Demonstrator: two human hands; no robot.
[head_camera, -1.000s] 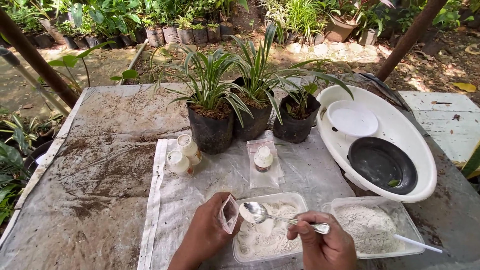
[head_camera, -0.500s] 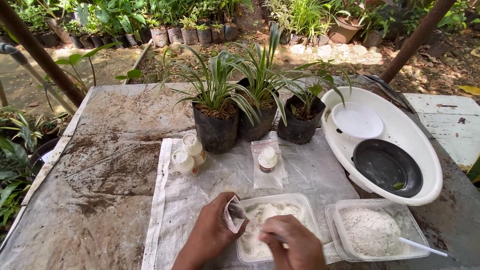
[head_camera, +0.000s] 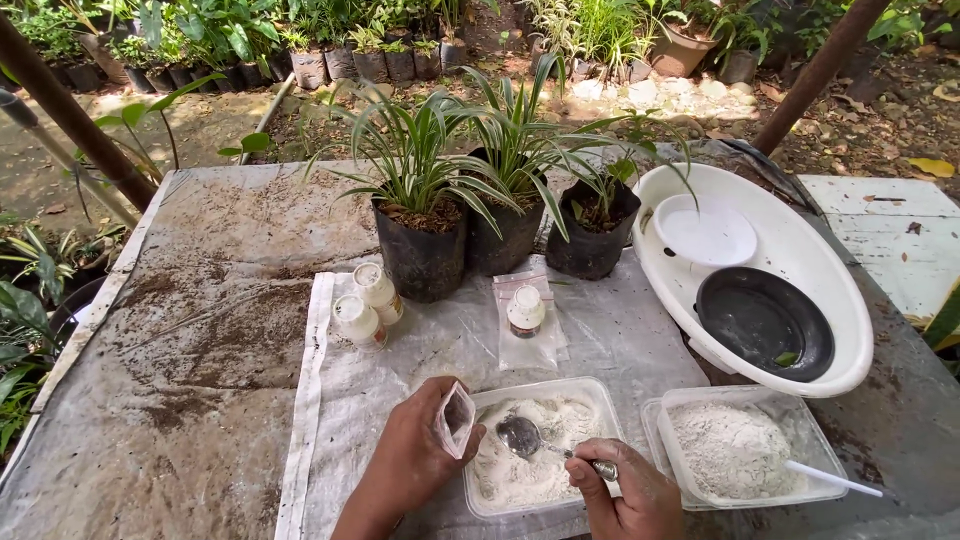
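Left hand (head_camera: 415, 460) pinches a small clear bag (head_camera: 455, 420) open at the tray's (head_camera: 590, 392) left rim; right hand (head_camera: 630, 495) grips a spoon (head_camera: 523, 436) above the white powder (head_camera: 520, 470). Beyond: a second tray (head_camera: 745, 500), three bottles (head_camera: 360, 320), potted plants (head_camera: 425, 255), a white basin (head_camera: 850, 300).

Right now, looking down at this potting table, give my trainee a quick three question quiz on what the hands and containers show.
1. True or false: the left hand holds a small clear bag.
2. What does the right hand hold? A) metal spoon B) scissors C) trowel
3. How many potted plants stand in black bags behind the cloth?

Key:
1. True; its mouth is open beside the spoon.
2. A; its bowl is over the powder tray.
3. Three.
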